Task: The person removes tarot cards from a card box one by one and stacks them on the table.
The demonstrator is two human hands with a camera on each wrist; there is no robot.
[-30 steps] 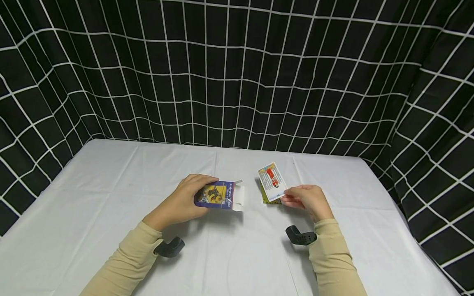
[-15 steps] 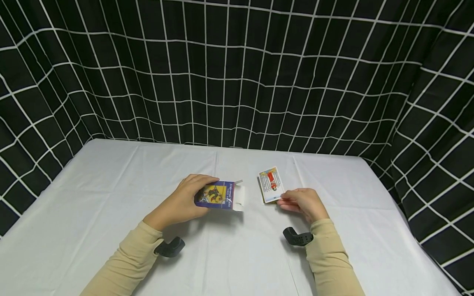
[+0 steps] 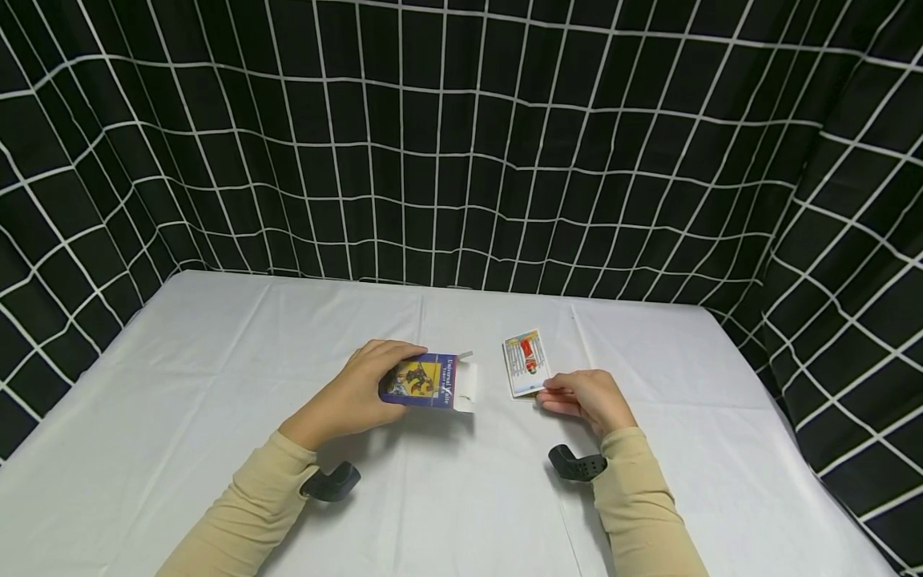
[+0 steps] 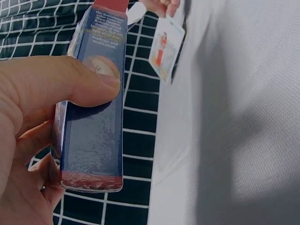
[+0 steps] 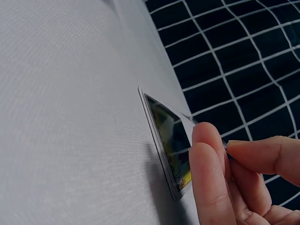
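Note:
My left hand [image 3: 353, 397] grips a blue tarot deck box [image 3: 418, 379] above the cloth, its white end flap [image 3: 466, 386] sticking out to the right. Close up in the left wrist view, the thumb [image 4: 96, 82] presses on the narrow printed side of the box. To the right, my right hand [image 3: 591, 398] pinches the near corner of a white card [image 3: 525, 361] with a red figure on it. That card lies close over a thin stack of cards [image 5: 164, 140], whose edges and dark picture face show in the right wrist view.
A white cloth covers the table [image 3: 476, 497]. Black curtains with a white grid [image 3: 461, 160] stand along the back and both sides. Dark wrist cameras hang below each wrist, the left one [image 3: 332, 482] and the right one [image 3: 577, 463].
The right hand has moved slightly left and toward me, bringing the card down and turning it closer in line with the stack beneath. The left hand and box have stayed put.

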